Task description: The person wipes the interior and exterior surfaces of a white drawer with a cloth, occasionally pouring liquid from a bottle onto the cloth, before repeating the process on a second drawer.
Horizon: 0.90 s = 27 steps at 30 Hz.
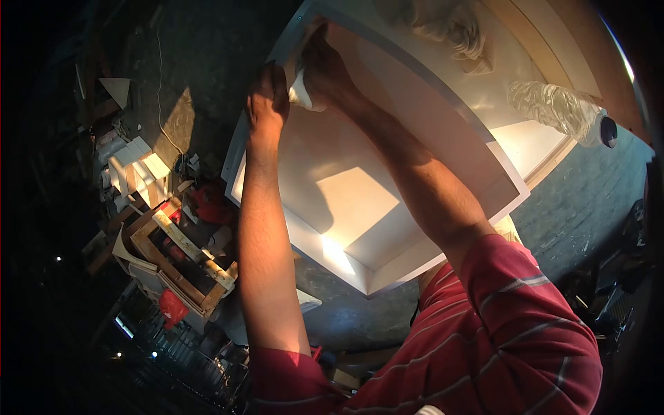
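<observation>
A large white open box (297,180), like a drawer or cabinet body, lies in front of me with its hollow side up. My left hand (268,97) is closed around its left rim near the far end. Inside the far left corner, my right hand (325,75) presses a white cloth (301,95) against the inner wall. Most of that cloth is hidden under the fingers. Bright patches of sunlight fall across the box's floor and near wall.
Right of the box, a clear plastic bottle (560,111) with a dark cap lies on a pale surface, with a crumpled cloth (446,28) farther back. On the left floor are a wooden frame (155,242), stacked light wood pieces (138,169) and a red item (172,308).
</observation>
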Tool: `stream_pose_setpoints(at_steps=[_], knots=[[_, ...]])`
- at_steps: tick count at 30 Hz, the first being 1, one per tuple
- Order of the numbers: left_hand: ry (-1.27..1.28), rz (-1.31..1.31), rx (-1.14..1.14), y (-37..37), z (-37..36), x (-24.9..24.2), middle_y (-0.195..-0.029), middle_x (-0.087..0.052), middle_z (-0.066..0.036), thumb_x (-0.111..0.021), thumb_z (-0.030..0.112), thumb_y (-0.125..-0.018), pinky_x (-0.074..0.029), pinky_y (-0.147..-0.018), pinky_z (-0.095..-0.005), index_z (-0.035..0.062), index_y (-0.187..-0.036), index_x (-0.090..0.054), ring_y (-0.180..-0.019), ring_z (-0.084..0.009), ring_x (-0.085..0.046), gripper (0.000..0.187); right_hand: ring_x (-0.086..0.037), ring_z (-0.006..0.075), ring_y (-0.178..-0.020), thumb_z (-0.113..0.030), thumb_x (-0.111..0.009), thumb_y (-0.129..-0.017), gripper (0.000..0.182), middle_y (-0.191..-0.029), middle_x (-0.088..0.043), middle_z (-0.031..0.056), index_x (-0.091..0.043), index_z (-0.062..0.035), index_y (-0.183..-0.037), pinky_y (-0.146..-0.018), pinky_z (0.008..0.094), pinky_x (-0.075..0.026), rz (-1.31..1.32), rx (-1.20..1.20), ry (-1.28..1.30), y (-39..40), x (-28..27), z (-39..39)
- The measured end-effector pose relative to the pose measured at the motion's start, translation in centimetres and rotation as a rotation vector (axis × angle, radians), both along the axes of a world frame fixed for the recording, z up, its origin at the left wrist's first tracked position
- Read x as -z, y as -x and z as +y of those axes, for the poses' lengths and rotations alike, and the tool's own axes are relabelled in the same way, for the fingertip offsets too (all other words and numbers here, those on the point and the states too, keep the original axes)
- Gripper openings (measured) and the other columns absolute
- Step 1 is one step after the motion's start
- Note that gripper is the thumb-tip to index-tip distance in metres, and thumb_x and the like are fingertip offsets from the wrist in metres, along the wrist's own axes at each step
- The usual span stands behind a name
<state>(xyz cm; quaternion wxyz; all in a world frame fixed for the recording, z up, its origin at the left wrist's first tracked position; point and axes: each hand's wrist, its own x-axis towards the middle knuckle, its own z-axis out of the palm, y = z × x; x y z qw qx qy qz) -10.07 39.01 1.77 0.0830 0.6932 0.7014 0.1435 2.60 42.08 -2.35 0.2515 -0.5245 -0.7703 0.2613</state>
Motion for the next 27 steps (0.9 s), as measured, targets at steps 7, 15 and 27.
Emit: stream_pose_setpoints(at_steps=[7,15,27], knots=[[0.000,0.060,-0.022,0.0,0.1,0.0,-0.106,-0.062,-0.023,-0.042,0.028,-0.095,-0.046,-0.085,-0.0445,0.0021,-0.110,-0.060,-0.099,-0.0416,-0.058,0.035,-0.059,0.0390,-0.101,-0.023,-0.073,-0.061,0.104,-0.103,-0.053,0.0413,-0.013,0.0292,-0.128,-0.092,0.0327,-0.046,0.157,-0.031,0.573,-0.7,-1.7,0.2],[-0.003,-0.003,-0.026,-0.6,-0.2,-0.5,-0.103,-0.062,-0.024,-0.042,0.029,-0.095,-0.046,-0.083,-0.0449,0.0006,-0.110,-0.060,-0.096,-0.0424,-0.059,0.037,-0.043,0.0427,-0.120,-0.012,-0.063,-0.060,0.084,-0.128,-0.036,0.0423,-0.023,0.0324,-0.120,-0.103,0.0305,-0.037,1.031,-0.006,0.299,-0.3,3.1,-0.3],[-0.114,0.015,0.029,-0.1,-0.1,0.4,-0.100,-0.063,-0.024,-0.043,0.027,-0.095,-0.048,-0.079,-0.0443,0.0014,-0.108,-0.060,-0.092,-0.0415,-0.060,0.033,-0.057,0.0435,-0.102,-0.023,-0.067,-0.060,0.094,-0.105,-0.051,0.0401,-0.022,0.0332,-0.119,-0.088,0.0353,-0.048,-0.071,-0.140,0.218,-2.5,-0.9,0.8]])
